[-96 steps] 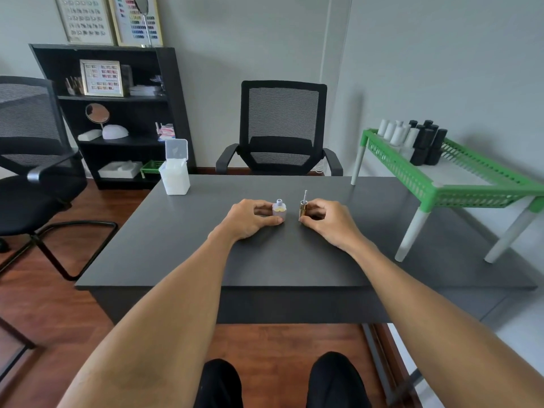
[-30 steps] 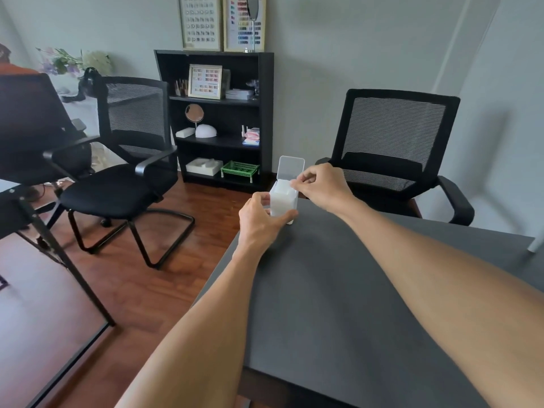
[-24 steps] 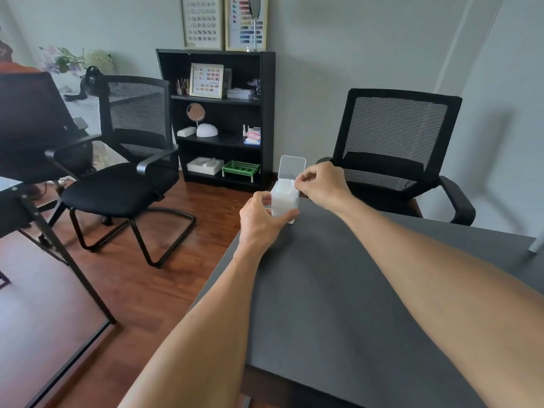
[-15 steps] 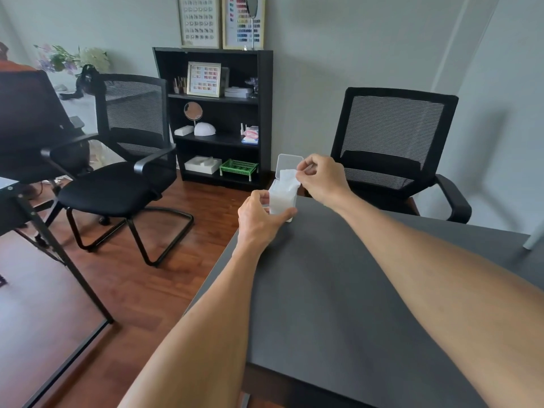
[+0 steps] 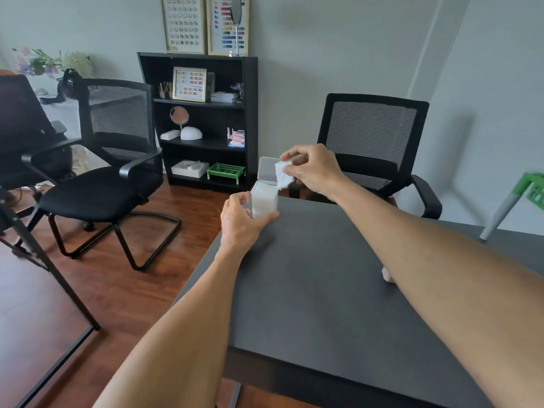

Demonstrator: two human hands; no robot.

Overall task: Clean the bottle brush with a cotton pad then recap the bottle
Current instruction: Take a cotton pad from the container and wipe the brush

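A white cotton-pad box [image 5: 265,201] with its lid flipped up stands at the far left corner of the dark grey table [image 5: 309,290]. My left hand [image 5: 240,220] grips the box at its base. Above the box, my right hand [image 5: 313,169] pinches a white cotton pad [image 5: 283,174] lifted clear of the opening. A small pale piece of the bottle [image 5: 388,274] peeks out from behind my right forearm; the brush is hidden.
Black mesh chairs stand beyond the table [image 5: 374,148] and to the left [image 5: 112,160]. A black shelf unit [image 5: 203,119] lines the back wall. A green rack's corner [image 5: 532,187] shows at the right edge. A black frame leg [image 5: 50,260] crosses the wooden floor on the left.
My right hand has pulled a cotton pad up out of the box and raised it. My left hand still holds the box. Earlier both hands were at the bottle and brush.
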